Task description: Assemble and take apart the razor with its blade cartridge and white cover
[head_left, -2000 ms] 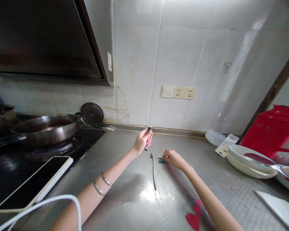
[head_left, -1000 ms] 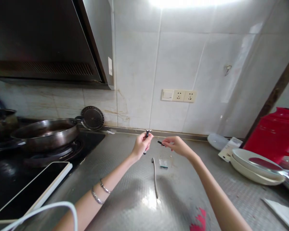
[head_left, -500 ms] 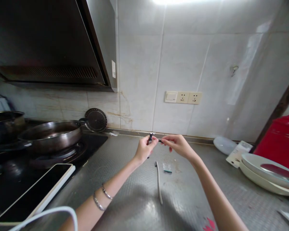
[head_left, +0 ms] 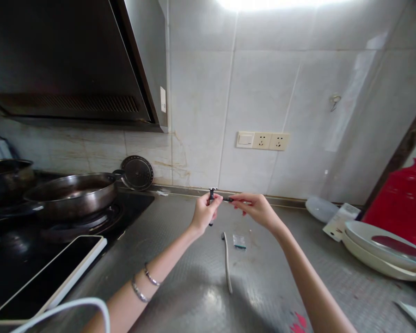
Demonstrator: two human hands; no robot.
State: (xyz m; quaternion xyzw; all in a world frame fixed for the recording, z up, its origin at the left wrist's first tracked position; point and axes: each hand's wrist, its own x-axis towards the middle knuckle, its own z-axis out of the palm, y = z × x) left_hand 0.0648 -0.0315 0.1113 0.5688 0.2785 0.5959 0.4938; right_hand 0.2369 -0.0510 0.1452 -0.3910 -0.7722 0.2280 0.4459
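My left hand (head_left: pixel 204 213) is closed round a thin dark handle with a small metal head (head_left: pixel 212 191) sticking up above the fingers; it looks like a razor handle. My right hand (head_left: pixel 255 209) pinches a small dark piece (head_left: pixel 230 200) and holds it right beside that head, above the steel counter (head_left: pixel 180 277). Below the hands a long pale stick-like tool (head_left: pixel 226 262) and a small clear packet (head_left: pixel 239 241) lie on the counter.
A frying pan (head_left: pixel 69 194) sits on the black stove at left, with a round lid (head_left: pixel 136 173) leaning on the wall. A tablet (head_left: pixel 45 275) with a white cable lies near the front left. Stacked white plates (head_left: pixel 377 249) and a red jug (head_left: pixel 402 203) stand at right.
My right hand left the packet on the counter, lifted with a small dark piece and came up beside the head of the handle. The left hand stayed raised.
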